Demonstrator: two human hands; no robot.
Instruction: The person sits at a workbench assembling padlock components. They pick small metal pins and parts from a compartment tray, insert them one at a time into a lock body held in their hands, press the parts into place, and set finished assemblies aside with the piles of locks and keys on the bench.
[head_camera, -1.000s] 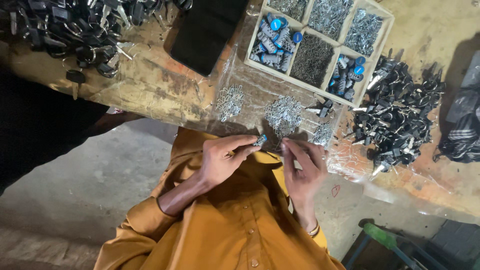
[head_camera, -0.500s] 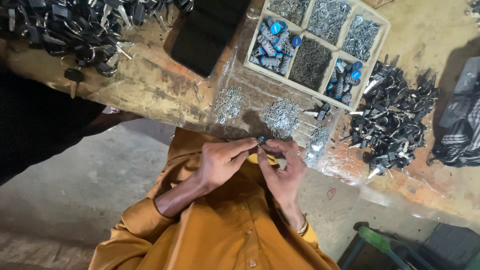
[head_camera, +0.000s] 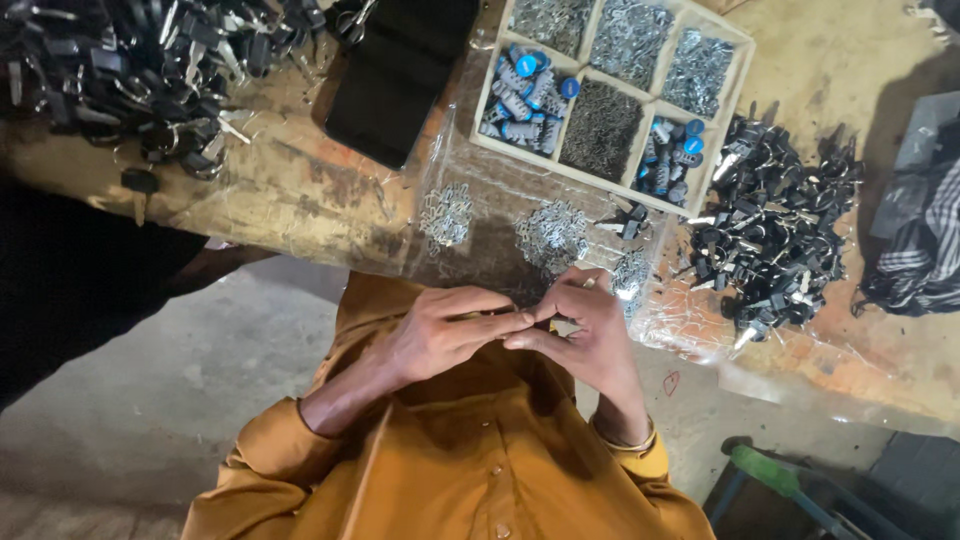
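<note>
Both hands meet fingertip to fingertip just below the workbench edge (head_camera: 300, 215): left hand (head_camera: 435, 335) and right hand (head_camera: 585, 325) pinched together on something too small to make out. Small metal clip piles (head_camera: 550, 232) lie just above them, divided parts tray (head_camera: 610, 95) beyond, black key heap (head_camera: 770, 235) to the side.

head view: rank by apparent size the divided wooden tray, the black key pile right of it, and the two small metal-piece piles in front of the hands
1. Divided wooden tray
2. Black key pile, slightly smaller
3. The two small metal-piece piles, left and right: alike, not ranked.
</note>
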